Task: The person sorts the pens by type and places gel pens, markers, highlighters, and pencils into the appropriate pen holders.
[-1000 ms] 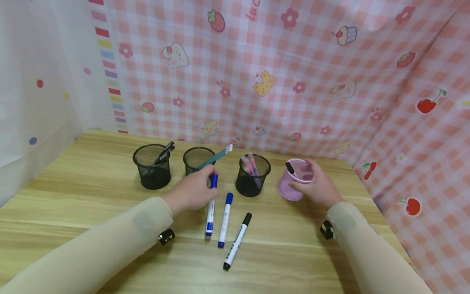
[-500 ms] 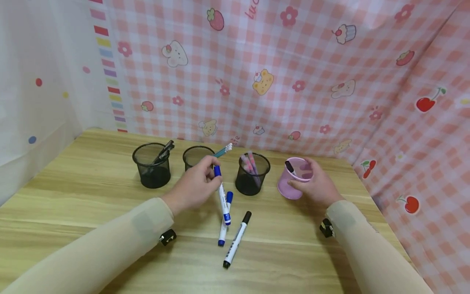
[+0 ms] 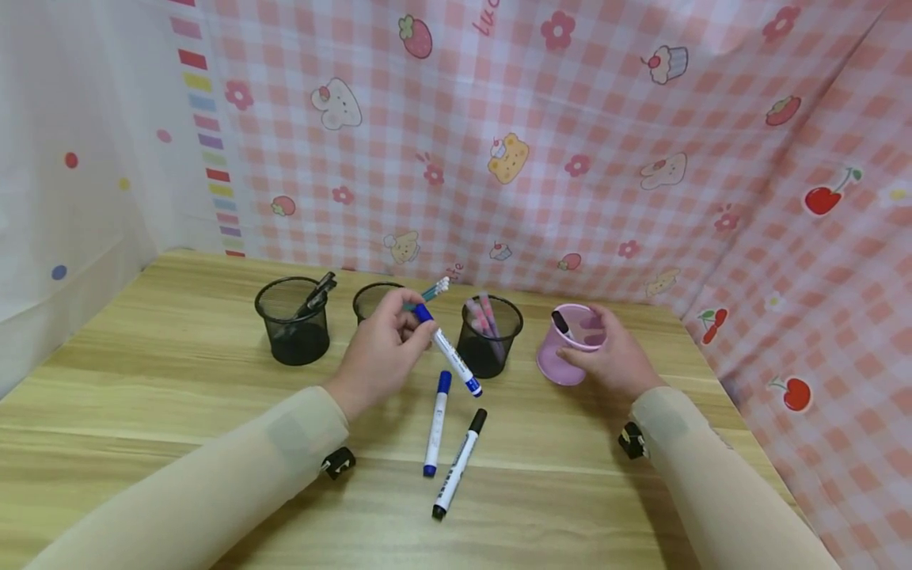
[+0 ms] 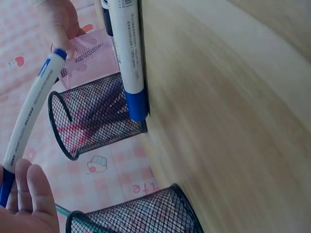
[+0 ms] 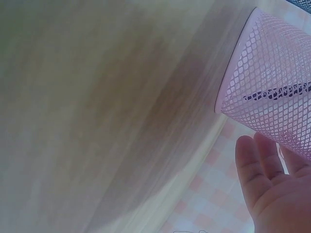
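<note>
My left hand pinches a whiteboard marker by its blue cap, above the table. The marker slants down to the right, white barrel outward; in the left wrist view the held marker also shows. My right hand holds the pink mesh pen cup from its right side, with the thumb in front. Inside that cup leans a black-capped pen. On the table below lie a second blue-capped marker and a black-capped marker.
Several black mesh pen cups line the back: the left cup holds black pens, the middle cup, partly behind my left hand, holds teal pencils, and the right cup holds pink sticks. A checked cloth hangs behind.
My left hand has lifted the blue-capped marker from beside the other two and carried it right, its lower end swinging toward the pink cup. The right hand stays on the cup.
</note>
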Tool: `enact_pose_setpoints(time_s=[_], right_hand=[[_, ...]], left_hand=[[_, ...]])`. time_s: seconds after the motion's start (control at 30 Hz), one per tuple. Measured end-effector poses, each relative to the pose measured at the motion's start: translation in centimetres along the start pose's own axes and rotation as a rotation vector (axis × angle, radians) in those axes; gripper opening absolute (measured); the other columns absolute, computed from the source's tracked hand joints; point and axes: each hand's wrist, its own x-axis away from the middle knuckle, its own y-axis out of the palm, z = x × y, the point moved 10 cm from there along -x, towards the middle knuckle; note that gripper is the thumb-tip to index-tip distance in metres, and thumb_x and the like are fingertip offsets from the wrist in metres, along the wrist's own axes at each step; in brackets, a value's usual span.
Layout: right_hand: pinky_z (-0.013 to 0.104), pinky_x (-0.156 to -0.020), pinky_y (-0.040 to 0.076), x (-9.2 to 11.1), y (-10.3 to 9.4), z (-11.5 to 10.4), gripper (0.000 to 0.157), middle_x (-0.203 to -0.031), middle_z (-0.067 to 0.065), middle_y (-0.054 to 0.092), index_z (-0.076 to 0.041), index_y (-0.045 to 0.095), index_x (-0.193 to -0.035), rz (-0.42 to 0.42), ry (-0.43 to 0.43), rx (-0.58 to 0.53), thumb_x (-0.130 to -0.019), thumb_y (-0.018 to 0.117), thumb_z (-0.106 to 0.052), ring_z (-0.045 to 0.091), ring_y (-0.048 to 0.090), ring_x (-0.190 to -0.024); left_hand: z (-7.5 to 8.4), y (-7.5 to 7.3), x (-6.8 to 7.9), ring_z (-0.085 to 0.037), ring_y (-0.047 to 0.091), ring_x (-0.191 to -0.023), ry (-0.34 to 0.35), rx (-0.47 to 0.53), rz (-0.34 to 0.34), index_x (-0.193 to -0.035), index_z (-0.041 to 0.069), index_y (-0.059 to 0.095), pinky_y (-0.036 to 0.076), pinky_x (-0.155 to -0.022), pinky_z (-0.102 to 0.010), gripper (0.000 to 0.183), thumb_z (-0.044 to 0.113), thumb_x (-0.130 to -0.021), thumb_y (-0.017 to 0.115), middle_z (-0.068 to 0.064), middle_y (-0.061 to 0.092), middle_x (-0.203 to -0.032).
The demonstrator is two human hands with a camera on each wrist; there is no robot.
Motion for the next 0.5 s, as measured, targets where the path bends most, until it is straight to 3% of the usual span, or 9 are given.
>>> enact_pose_setpoints(time_s=[0.33, 0.5], right_hand=[[0.057, -0.113, 0.047, 0.0, 0.0, 0.1, 0.102, -0.148, 0.026, 0.052, 0.001, 0.026, -0.162, 0.000, 0.001, 0.000, -0.088, 0.087, -0.033, 0.044, 0.056, -0.134], [0.056, -0.114, 0.047, -0.1, 0.1, 0.3, 0.102, -0.148, 0.025, 0.052, 0.000, 0.026, -0.163, 0.001, 0.011, -0.005, -0.088, 0.087, -0.035, 0.043, 0.056, -0.134]], left_hand=[[1.1, -0.3, -0.3, -0.019, 0.070, -0.078, 0.062, 0.053, 0.177, -0.129, 0.004, 0.052, 0.053, -0.061, -0.025, 0.030, 0.018, -0.106, 0.065, -0.010, 0.077, -0.093], [2.1, -0.2, -0.5, -0.026, 0.075, -0.082, 0.103, 0.126, 0.248, -0.128, 0.000, 0.052, 0.059, -0.066, -0.025, 0.030, 0.013, -0.105, 0.065, -0.017, 0.078, -0.099]])
